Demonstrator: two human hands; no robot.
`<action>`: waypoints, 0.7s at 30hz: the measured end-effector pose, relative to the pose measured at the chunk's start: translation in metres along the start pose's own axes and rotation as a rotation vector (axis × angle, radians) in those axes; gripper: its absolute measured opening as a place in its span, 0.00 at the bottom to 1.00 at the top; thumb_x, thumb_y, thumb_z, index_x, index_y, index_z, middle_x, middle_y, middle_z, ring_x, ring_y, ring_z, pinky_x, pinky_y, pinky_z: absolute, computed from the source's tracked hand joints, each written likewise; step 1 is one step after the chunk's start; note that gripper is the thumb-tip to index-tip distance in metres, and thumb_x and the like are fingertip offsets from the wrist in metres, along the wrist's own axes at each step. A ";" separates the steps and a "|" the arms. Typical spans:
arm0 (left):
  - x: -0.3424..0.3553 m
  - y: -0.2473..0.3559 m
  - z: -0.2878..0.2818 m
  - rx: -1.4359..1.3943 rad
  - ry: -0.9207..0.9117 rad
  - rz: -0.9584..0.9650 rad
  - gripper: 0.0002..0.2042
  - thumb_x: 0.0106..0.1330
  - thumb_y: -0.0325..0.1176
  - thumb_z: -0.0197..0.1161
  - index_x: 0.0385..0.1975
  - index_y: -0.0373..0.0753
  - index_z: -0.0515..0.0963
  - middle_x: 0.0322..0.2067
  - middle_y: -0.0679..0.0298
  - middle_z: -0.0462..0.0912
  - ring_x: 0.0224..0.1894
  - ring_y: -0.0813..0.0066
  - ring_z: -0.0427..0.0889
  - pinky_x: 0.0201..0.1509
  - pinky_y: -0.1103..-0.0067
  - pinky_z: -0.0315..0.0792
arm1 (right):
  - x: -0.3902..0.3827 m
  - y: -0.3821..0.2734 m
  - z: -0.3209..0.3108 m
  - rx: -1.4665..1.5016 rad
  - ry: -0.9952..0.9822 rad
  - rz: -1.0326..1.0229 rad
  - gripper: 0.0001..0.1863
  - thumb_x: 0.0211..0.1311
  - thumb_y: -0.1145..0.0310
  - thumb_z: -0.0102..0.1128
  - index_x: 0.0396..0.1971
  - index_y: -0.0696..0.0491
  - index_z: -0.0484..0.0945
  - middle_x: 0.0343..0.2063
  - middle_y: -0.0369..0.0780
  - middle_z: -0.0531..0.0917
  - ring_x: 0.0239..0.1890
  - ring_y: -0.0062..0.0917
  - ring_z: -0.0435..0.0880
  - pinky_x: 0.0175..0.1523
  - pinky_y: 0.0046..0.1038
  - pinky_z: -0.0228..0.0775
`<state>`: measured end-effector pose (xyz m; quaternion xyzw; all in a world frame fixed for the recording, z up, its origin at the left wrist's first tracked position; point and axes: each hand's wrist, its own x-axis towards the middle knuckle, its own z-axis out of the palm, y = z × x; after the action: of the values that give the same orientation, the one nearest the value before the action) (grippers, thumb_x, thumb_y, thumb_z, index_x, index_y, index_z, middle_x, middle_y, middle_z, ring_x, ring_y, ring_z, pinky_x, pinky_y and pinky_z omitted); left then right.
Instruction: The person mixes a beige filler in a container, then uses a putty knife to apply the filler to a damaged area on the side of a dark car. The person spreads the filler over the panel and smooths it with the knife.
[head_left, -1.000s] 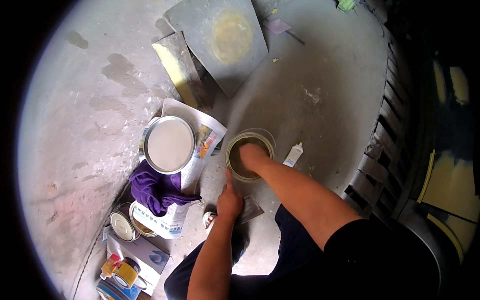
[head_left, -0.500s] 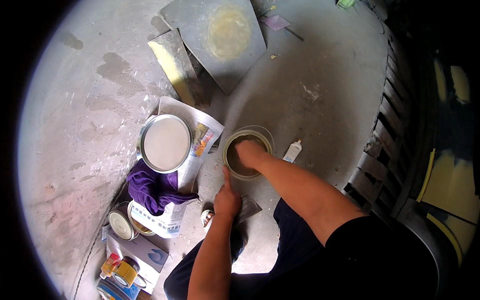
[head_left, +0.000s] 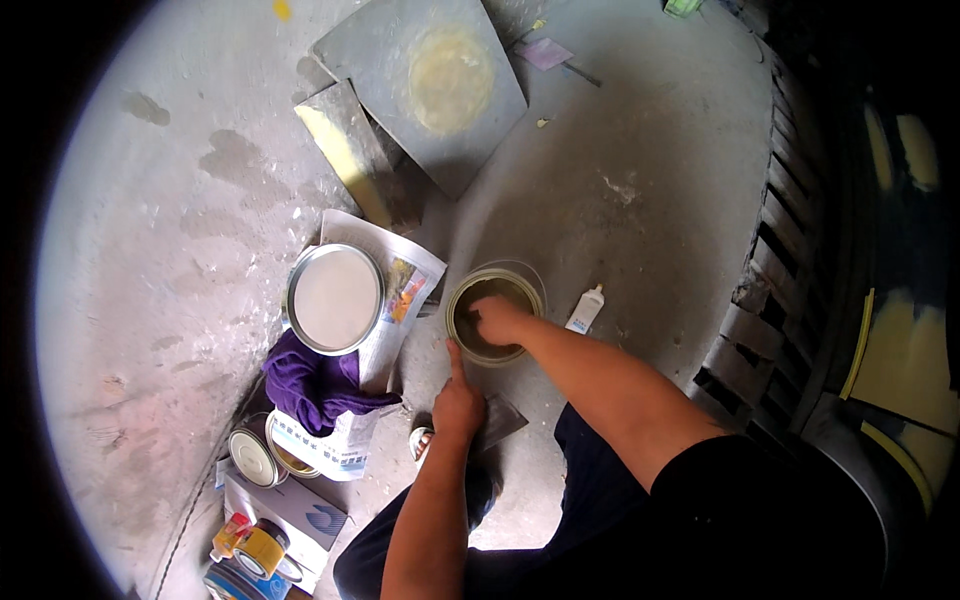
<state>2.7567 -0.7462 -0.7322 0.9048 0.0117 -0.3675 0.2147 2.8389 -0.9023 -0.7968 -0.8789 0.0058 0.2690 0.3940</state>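
Note:
An open round metal can [head_left: 450,330] with a wire handle stands on the floor before me. My right hand [head_left: 502,322] reaches down inside it, fingers curled near the inner left side; what they hold, if anything, is hidden. My left hand [head_left: 458,405] is just below the can, its index finger stretched up to the rim and the other fingers closed. From that fist a flat grey scraper plate [head_left: 502,424] sticks out to the right. A white tube [head_left: 585,309] with an orange tip lies right of the can.
A can lid [head_left: 338,298] lies left on newspaper [head_left: 372,365], above a purple cloth [head_left: 318,380]. More cans [head_left: 255,462] and a yellow tape roll [head_left: 260,550] are lower left. Flat boards [head_left: 455,150] lie ahead; a slatted edge [head_left: 745,340] borders the right.
My right hand has shifted slightly inside the can and its fingers show a little more. My left hand keeps its finger at the rim. The whole view has shifted slightly.

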 end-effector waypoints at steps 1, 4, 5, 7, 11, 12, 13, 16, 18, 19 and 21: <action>0.000 0.002 -0.001 -0.001 -0.001 -0.018 0.45 0.57 0.28 0.51 0.70 0.51 0.27 0.37 0.38 0.79 0.38 0.40 0.80 0.46 0.57 0.72 | 0.001 -0.002 -0.002 0.025 -0.017 0.032 0.21 0.50 0.75 0.53 0.47 0.56 0.79 0.45 0.53 0.80 0.50 0.45 0.78 0.55 0.37 0.70; -0.003 0.007 -0.006 0.001 -0.008 -0.039 0.45 0.57 0.29 0.51 0.70 0.51 0.27 0.37 0.38 0.80 0.38 0.41 0.80 0.46 0.58 0.72 | -0.006 -0.006 -0.001 -0.064 -0.002 0.028 0.21 0.50 0.75 0.53 0.48 0.55 0.79 0.44 0.52 0.80 0.50 0.44 0.78 0.54 0.36 0.70; -0.004 0.009 -0.009 0.006 -0.015 -0.024 0.45 0.57 0.29 0.51 0.70 0.51 0.27 0.37 0.38 0.80 0.39 0.41 0.80 0.46 0.58 0.72 | -0.005 -0.002 -0.006 -0.054 0.013 0.015 0.21 0.50 0.75 0.54 0.48 0.55 0.78 0.44 0.52 0.81 0.48 0.43 0.79 0.53 0.36 0.71; -0.004 0.006 -0.010 0.049 0.028 0.063 0.45 0.57 0.29 0.51 0.70 0.51 0.29 0.37 0.38 0.80 0.39 0.42 0.80 0.47 0.58 0.72 | -0.007 0.010 -0.018 -0.034 0.036 -0.013 0.21 0.50 0.74 0.54 0.48 0.55 0.78 0.42 0.51 0.81 0.45 0.43 0.81 0.51 0.36 0.72; -0.002 0.004 -0.020 0.096 0.012 0.076 0.40 0.60 0.32 0.51 0.71 0.45 0.37 0.37 0.39 0.80 0.41 0.43 0.80 0.49 0.60 0.72 | -0.043 -0.005 -0.070 0.151 -0.023 0.063 0.20 0.51 0.73 0.56 0.47 0.55 0.78 0.41 0.50 0.82 0.40 0.42 0.83 0.47 0.35 0.74; -0.002 0.012 -0.026 0.088 -0.052 0.025 0.39 0.61 0.33 0.51 0.71 0.43 0.39 0.37 0.39 0.80 0.42 0.43 0.80 0.49 0.60 0.72 | -0.055 -0.005 -0.080 0.136 -0.011 0.046 0.19 0.51 0.73 0.56 0.47 0.55 0.79 0.40 0.50 0.82 0.39 0.42 0.83 0.46 0.35 0.74; -0.002 0.014 -0.026 0.033 0.005 0.020 0.35 0.63 0.37 0.51 0.69 0.41 0.44 0.38 0.39 0.80 0.42 0.43 0.80 0.49 0.60 0.72 | -0.065 -0.007 -0.090 0.116 0.000 0.022 0.19 0.51 0.73 0.56 0.46 0.55 0.79 0.40 0.50 0.82 0.38 0.41 0.83 0.45 0.35 0.74; 0.010 -0.018 0.000 -0.075 0.066 0.041 0.30 0.67 0.47 0.49 0.64 0.34 0.59 0.40 0.39 0.79 0.44 0.43 0.79 0.50 0.62 0.72 | -0.093 -0.010 -0.107 0.055 0.053 -0.128 0.18 0.52 0.73 0.56 0.45 0.55 0.80 0.39 0.49 0.82 0.38 0.41 0.82 0.43 0.36 0.74; 0.029 -0.076 0.029 -0.098 -0.016 0.091 0.32 0.68 0.56 0.47 0.58 0.31 0.67 0.41 0.39 0.80 0.45 0.45 0.79 0.50 0.63 0.72 | -0.103 -0.017 -0.108 -0.027 0.126 -0.365 0.18 0.52 0.73 0.56 0.45 0.54 0.80 0.39 0.49 0.82 0.38 0.41 0.82 0.43 0.35 0.73; 0.026 -0.075 0.031 -0.179 -0.064 0.079 0.33 0.67 0.58 0.46 0.56 0.31 0.70 0.40 0.41 0.80 0.43 0.48 0.80 0.48 0.65 0.72 | -0.111 -0.013 -0.111 -0.064 0.178 -0.454 0.18 0.52 0.73 0.56 0.45 0.53 0.80 0.38 0.48 0.82 0.38 0.41 0.81 0.43 0.35 0.73; 0.018 -0.073 0.031 -0.347 -0.150 0.049 0.35 0.67 0.62 0.43 0.51 0.31 0.74 0.37 0.44 0.81 0.39 0.53 0.82 0.44 0.68 0.73 | -0.126 -0.009 -0.116 -0.065 0.246 -0.478 0.18 0.52 0.74 0.56 0.45 0.52 0.81 0.37 0.47 0.82 0.38 0.41 0.81 0.43 0.35 0.73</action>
<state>2.7367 -0.6942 -0.7921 0.8242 0.0369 -0.4212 0.3767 2.7873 -1.0025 -0.6674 -0.8936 -0.1627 0.0598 0.4140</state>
